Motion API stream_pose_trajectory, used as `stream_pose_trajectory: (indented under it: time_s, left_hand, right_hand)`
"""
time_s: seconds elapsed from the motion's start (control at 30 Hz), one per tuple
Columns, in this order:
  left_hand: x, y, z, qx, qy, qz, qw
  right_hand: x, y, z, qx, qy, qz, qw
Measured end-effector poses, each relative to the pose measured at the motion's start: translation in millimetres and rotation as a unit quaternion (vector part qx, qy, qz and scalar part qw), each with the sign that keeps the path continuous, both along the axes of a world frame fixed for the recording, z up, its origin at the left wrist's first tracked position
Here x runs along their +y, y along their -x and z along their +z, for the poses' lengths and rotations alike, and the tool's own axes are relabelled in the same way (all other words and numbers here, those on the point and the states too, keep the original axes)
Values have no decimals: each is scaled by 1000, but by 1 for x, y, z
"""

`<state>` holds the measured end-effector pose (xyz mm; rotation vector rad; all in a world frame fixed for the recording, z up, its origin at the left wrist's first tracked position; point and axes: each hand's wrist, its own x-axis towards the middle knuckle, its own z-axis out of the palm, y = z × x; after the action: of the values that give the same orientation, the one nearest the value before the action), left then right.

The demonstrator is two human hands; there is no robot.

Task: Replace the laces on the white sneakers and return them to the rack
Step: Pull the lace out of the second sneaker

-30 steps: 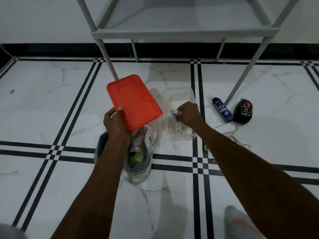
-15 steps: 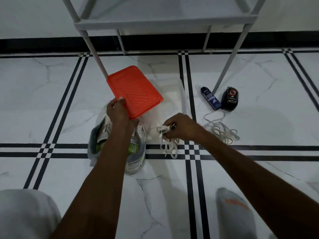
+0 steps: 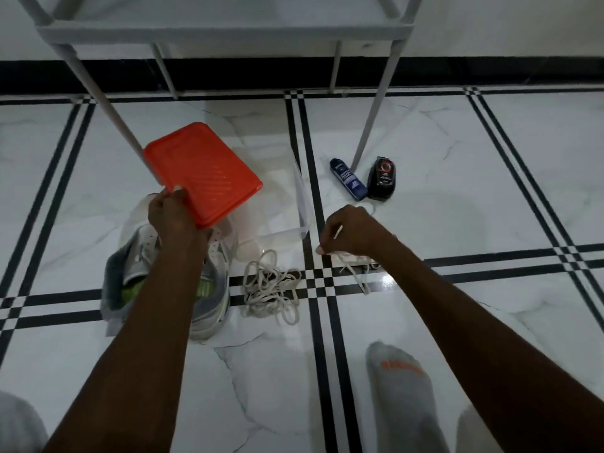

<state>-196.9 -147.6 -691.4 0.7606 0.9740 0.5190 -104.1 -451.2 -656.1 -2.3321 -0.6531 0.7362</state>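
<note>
Two sneakers (image 3: 209, 282) side by side on the floor (image 3: 490, 305), mostly hidden under the left forearm. Two lace bundles: one (image 3: 271, 286) loose just right of the sneakers, another (image 3: 354, 263) pinched in the right hand (image 3: 351, 232). Left hand (image 3: 173, 217) gripping one orange lid (image 3: 202, 173) by its near corner. One clear box (image 3: 294, 204), hard to make out. One blue tube (image 3: 348, 179), one black case (image 3: 381, 179) beside a rack (image 3: 228, 31) leg. Open floor far right.

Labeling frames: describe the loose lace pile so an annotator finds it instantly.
Start at the white sneakers under the left hand. Just right of them, on the floor's black stripes, lies the lace pile: tangled, untouched, unlike the laces held by the right hand.
</note>
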Motion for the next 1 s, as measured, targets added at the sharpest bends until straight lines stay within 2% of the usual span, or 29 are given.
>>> stream_pose_trajectory:
  time_s: [0.07, 0.1, 0.2, 0.33, 0.4, 0.53, 0.6, 0.8, 0.9, 1.0]
  left_hand:
    - [2, -2, -2, -13, -5, 13, 1000]
    - [3, -3, -2, -21, -10, 20, 1000]
    - [4, -2, -4, -30, -22, 19, 999]
    - [1, 2, -5, -30, -26, 3, 999]
    - [0, 2, -7, -36, -22, 2, 999]
    - [-6, 2, -7, -24, -17, 14, 999]
    - [-6, 1, -6, -25, -25, 20, 999]
    - [-5, -2, -7, -12, -27, 25, 999]
    - [-8, 0, -1, -12, -19, 31, 999]
    - [-10, 3, 7, -14, -8, 28, 999]
  right_hand:
    - [-16, -18, -13, -89, 113, -24, 989]
    - [-21, -23, -19, -105, 173, -19, 979]
    - [-26, -30, -32, -47, 286, 30, 957]
    - [-32, -29, -52, -30, 339, 73, 938]
    - [-33, -25, -60, -60, 305, 45, 949]
    - [-38, -1, -69, -201, 202, -6, 958]
    - [-42, 11, -73, -218, 171, -18, 961]
    - [-35, -11, -37, -94, 97, -98, 986]
    - [-30, -25, 14, 100, -64, -106, 987]
    - [-13, -32, 70, 174, -186, -74, 964]
